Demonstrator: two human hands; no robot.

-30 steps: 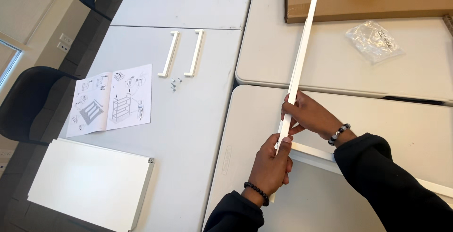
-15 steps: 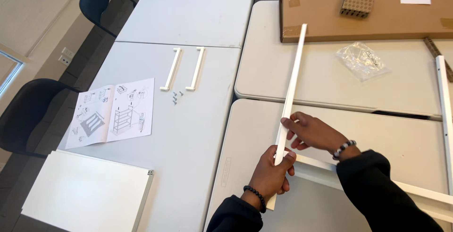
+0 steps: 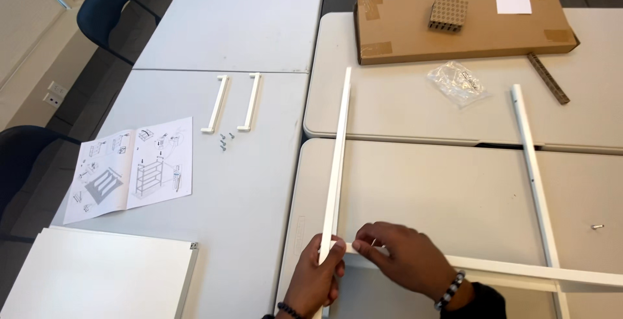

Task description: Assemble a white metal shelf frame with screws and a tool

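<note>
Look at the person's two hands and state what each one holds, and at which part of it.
The left hand grips the long upright white rail near its lower end. The right hand pinches the left end of the white crosswise rail, where it meets the first.

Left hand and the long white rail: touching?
Touching. The head view shows the left hand with its fingers wrapped around the lower end of the long white rail, no gap visible between them.

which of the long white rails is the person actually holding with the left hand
The long white metal rail on the left, gripped near its lower end by the left hand; the right-side rail lies untouched.
</note>
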